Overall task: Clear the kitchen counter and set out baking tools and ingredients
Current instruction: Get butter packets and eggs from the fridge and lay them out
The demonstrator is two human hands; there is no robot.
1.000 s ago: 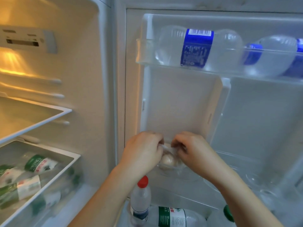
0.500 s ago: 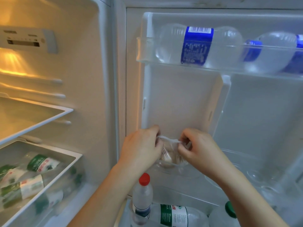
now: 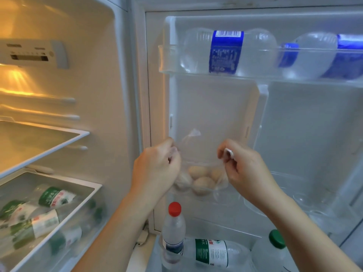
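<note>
Clear bag (image 3: 198, 152) holds four eggs (image 3: 203, 185), its top pinched by left hand (image 3: 157, 169) and right hand (image 3: 247, 173).

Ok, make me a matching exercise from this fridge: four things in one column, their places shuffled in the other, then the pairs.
1 eggs
2 blue-label bottle
3 red-cap bottle
4 green-label bottles

A drawer on the left
B top door shelf
C clear bag pinched by left hand and right hand
D bottom door shelf, standing upright

Pairs: 1-C, 2-B, 3-D, 4-A
</note>
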